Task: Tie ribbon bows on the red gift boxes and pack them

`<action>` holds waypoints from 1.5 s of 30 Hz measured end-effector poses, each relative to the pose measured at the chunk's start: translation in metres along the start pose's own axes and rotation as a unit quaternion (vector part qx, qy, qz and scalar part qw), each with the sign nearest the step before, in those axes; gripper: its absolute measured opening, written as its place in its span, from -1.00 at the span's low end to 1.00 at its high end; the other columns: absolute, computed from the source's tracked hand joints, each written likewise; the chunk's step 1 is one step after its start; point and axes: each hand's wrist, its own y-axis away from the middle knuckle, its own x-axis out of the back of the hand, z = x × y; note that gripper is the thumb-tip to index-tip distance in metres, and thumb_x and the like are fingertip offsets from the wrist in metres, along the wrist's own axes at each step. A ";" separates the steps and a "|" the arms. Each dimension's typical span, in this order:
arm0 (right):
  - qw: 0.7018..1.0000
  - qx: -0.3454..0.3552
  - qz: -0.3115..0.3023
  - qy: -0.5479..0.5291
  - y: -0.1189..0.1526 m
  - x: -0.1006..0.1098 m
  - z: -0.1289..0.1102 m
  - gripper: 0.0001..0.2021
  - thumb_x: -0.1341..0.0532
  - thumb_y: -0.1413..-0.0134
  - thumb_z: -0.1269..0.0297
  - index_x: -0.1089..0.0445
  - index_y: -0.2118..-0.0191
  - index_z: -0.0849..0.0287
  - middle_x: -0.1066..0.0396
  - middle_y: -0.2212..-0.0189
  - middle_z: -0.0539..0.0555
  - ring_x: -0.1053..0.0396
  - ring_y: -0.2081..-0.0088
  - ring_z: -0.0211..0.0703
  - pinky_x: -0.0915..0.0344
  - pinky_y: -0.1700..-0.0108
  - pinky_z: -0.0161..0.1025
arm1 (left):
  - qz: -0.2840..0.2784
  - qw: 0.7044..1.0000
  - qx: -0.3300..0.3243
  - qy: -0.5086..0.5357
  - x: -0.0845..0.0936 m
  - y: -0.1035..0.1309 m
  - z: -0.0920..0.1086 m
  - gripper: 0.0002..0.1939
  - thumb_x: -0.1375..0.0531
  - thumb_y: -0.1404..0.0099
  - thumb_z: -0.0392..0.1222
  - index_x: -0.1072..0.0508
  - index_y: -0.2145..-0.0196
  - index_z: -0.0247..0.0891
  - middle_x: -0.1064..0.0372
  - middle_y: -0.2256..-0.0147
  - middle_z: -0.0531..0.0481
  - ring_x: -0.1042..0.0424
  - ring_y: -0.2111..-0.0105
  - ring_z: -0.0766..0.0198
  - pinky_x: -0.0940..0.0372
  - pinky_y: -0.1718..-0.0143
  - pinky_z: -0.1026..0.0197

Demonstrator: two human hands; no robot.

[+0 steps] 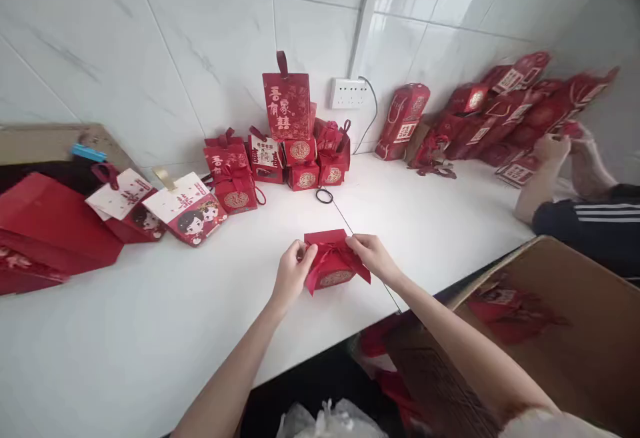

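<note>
A small red gift box (336,279) with a gold round emblem sits on the white table in front of me. Red ribbon (332,249) crosses its top in a bow, and two wide tails hang over the front. At the box's left side my left hand (294,270) is closed, thumb and fingers pinching the ribbon. My right hand (373,257) pinches the ribbon at the right side, near the upper corner. The exact part of the ribbon inside each pinch is partly hidden by the fingers.
Red gift boxes (300,151) are stacked against the tiled wall. White-topped boxes (190,208) and a large red box (45,231) stand left. A black ring (324,196) lies behind my box. Right are a cardboard carton (590,318), red packages (480,125) and another person's hands (553,148).
</note>
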 end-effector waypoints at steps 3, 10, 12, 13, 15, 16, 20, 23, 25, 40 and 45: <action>0.998 0.023 0.026 -0.059 0.002 0.002 0.005 -0.55 -0.11 0.00 -0.06 0.01 0.65 0.15 0.04 0.67 -0.11 0.08 0.60 -0.38 0.14 0.56 -0.33 | -0.022 0.999 0.006 0.027 -0.001 0.002 -0.004 -0.64 -0.10 -0.19 0.03 -0.09 0.59 -0.22 0.02 0.62 0.17 -0.01 0.59 0.40 0.01 0.51 0.31; 0.987 0.014 0.042 -0.154 0.001 -0.001 0.019 -0.53 -0.14 0.05 -0.11 -0.02 0.64 0.15 0.01 0.69 -0.11 0.06 0.62 -0.37 0.10 0.57 -0.34 | -0.032 0.998 0.007 0.045 -0.003 0.002 -0.011 -0.62 -0.07 -0.20 0.03 -0.05 0.60 -0.22 0.08 0.63 0.18 0.03 0.61 0.41 0.02 0.54 0.31; 0.985 0.008 0.036 -0.171 0.003 -0.002 0.019 -0.53 -0.14 0.06 -0.11 -0.02 0.64 0.14 0.00 0.69 -0.11 0.06 0.63 -0.38 0.10 0.57 -0.34 | -0.031 0.998 0.008 0.046 -0.002 0.002 -0.011 -0.63 -0.06 -0.20 0.03 -0.05 0.60 -0.22 0.08 0.63 0.18 0.03 0.60 0.41 0.02 0.54 0.31; 0.983 0.005 0.033 -0.179 0.004 -0.002 0.019 -0.53 -0.15 0.06 -0.11 -0.01 0.64 0.14 0.01 0.69 -0.11 0.07 0.63 -0.38 0.10 0.57 -0.34 | -0.030 0.998 0.008 0.046 -0.002 0.003 -0.011 -0.63 -0.06 -0.20 0.02 -0.05 0.60 -0.22 0.08 0.63 0.18 0.03 0.60 0.41 0.02 0.54 0.32; 0.981 0.000 0.031 -0.192 0.006 -0.003 0.019 -0.52 -0.16 0.07 -0.11 0.01 0.65 0.14 0.03 0.69 -0.12 0.09 0.63 -0.39 0.10 0.58 -0.34 | -0.032 0.998 0.010 0.047 -0.002 0.003 -0.011 -0.63 -0.07 -0.20 0.02 -0.05 0.60 -0.22 0.08 0.63 0.18 0.04 0.60 0.42 0.03 0.55 0.32; 0.980 -0.002 0.030 -0.197 0.006 -0.003 0.019 -0.52 -0.16 0.08 -0.11 0.03 0.65 0.14 0.04 0.69 -0.12 0.09 0.63 -0.39 0.10 0.58 -0.34 | -0.034 0.998 0.012 0.048 -0.002 0.003 -0.011 -0.63 -0.07 -0.19 0.02 -0.05 0.60 -0.22 0.08 0.63 0.18 0.04 0.60 0.42 0.03 0.55 0.32; 0.980 -0.020 0.000 -0.200 0.001 0.002 0.023 -0.52 -0.16 0.07 -0.11 0.03 0.65 0.13 0.03 0.69 -0.12 0.05 0.63 -0.38 0.02 0.56 -0.33 | -0.047 0.997 0.028 0.061 -0.001 -0.002 -0.014 -0.64 -0.07 -0.16 0.04 -0.05 0.60 -0.22 0.03 0.61 0.16 -0.02 0.59 0.40 -0.02 0.53 0.31; 0.983 -0.027 -0.015 -0.183 -0.006 0.018 0.027 -0.52 -0.15 0.04 -0.13 -0.06 0.66 0.15 0.00 0.69 -0.10 -0.03 0.61 -0.36 -0.08 0.51 -0.31 | -0.069 0.994 0.046 0.068 0.004 -0.005 -0.014 -0.64 -0.04 -0.16 0.09 -0.10 0.60 -0.22 -0.07 0.58 0.12 -0.11 0.55 0.36 -0.10 0.48 0.28; 0.986 -0.008 -0.006 -0.167 -0.009 0.030 0.028 -0.56 -0.12 0.01 -0.15 -0.21 0.56 0.17 -0.13 0.60 -0.06 -0.17 0.51 -0.29 -0.20 0.39 -0.28 | -0.093 0.991 0.065 0.064 0.010 -0.003 -0.011 -0.59 0.02 -0.17 0.14 -0.14 0.62 -0.23 -0.11 0.59 0.09 -0.15 0.54 0.33 -0.12 0.46 0.25; 0.974 0.150 -0.157 0.064 0.000 0.023 0.025 -0.02 -0.37 0.22 0.10 0.24 -0.26 -0.04 0.07 -0.18 0.24 -0.08 -0.17 0.12 -0.13 -0.13 0.13 | -0.153 0.983 0.104 -0.008 0.010 0.039 0.019 -0.66 -0.13 -0.16 0.02 -0.15 0.59 -0.23 -0.13 0.63 0.15 -0.18 0.56 0.37 -0.09 0.47 0.32; 0.975 0.166 -0.134 0.059 0.002 0.019 0.027 -0.02 -0.38 0.24 0.10 0.21 -0.25 -0.01 0.00 -0.14 0.25 -0.12 -0.15 0.12 -0.13 -0.13 0.16 | -0.163 0.978 0.115 -0.059 0.004 0.052 0.002 -0.67 -0.10 -0.18 0.03 -0.13 0.57 -0.21 -0.24 0.67 0.12 -0.23 0.60 0.33 -0.11 0.47 0.29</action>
